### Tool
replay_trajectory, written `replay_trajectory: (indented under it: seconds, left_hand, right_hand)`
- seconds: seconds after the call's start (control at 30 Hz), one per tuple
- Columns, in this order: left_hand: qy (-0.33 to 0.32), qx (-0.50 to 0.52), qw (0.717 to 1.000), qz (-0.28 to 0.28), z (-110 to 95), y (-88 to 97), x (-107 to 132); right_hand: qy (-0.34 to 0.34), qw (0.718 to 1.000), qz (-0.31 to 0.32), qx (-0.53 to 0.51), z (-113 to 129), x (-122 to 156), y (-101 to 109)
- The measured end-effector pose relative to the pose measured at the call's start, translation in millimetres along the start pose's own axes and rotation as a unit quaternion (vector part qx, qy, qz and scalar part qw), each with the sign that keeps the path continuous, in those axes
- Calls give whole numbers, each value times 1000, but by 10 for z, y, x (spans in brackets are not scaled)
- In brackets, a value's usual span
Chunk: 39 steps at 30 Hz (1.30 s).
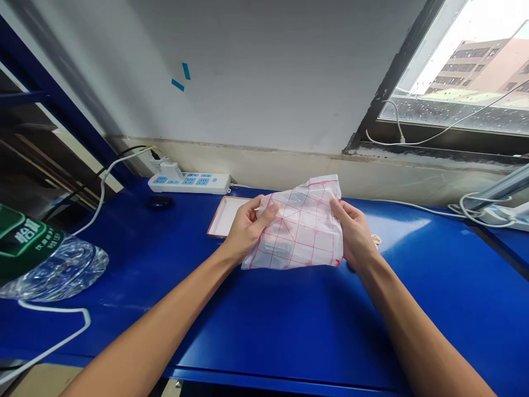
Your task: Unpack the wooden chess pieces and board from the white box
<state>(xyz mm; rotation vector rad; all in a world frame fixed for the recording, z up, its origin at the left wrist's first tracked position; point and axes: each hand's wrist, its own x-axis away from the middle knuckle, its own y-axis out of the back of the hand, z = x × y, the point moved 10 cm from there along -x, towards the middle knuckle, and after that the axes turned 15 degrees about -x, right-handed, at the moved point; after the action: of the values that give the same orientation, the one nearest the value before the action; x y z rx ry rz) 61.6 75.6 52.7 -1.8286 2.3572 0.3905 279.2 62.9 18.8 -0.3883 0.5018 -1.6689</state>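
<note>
A thin white sheet of paper with a red grid (300,226) is wrapped around something flat, whose dark shape shows faintly through it. My left hand (248,226) grips the paper's left edge, thumb on top. My right hand (353,234) holds the right edge, fingers curled behind it. The bundle is held just above the blue table (268,325), near its back middle. A small white tray with a red-brown rim (225,216) lies on the table behind my left hand.
A white power strip (190,182) with plugged cables lies at the back left by the wall. A clear plastic water bottle with a green label (45,259) lies on its side at the left. White cables and a device (491,212) sit at the right under the window.
</note>
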Motion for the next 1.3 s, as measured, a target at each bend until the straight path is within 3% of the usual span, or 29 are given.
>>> replay_trajectory:
  seconds: [0.2, 0.37, 0.5, 0.67, 0.83, 0.9, 1.03, 1.13, 1.3]
  left_hand:
    - [37, 1, 999, -4, 73, -12, -15]
    - [41, -56, 995, -70, 97, 132, -27]
    - [30, -79, 991, -102, 75, 226, -39]
    - [38, -81, 989, -121, 90, 292, -38]
    - [67, -70, 981, -166, 156, 455, -38]
    - [73, -75, 975, -194, 168, 546, -35]
    - [74, -86, 969, -220, 181, 640, -33]
    - [84, -96, 969, -213, 208, 627, -34]
    - [97, -83, 970, -208, 275, 574, -20]
  right_hand:
    - [-74, 991, 99, -46, -89, 137, -231]
    - [-108, 981, 153, -59, -39, 175, -255]
    - [-131, 973, 190, 4, 71, 174, -191]
    - [-147, 982, 118, 35, 152, 70, 155]
    - [-2, 1000, -7, -22, 451, -134, 484]
    - [-1, 1000, 3, -21, 449, -141, 448]
    - [-109, 990, 78, 46, 210, -45, 259]
    - [-59, 996, 54, 47, 309, -69, 337]
    - [36, 998, -50, 8, 527, -181, 688]
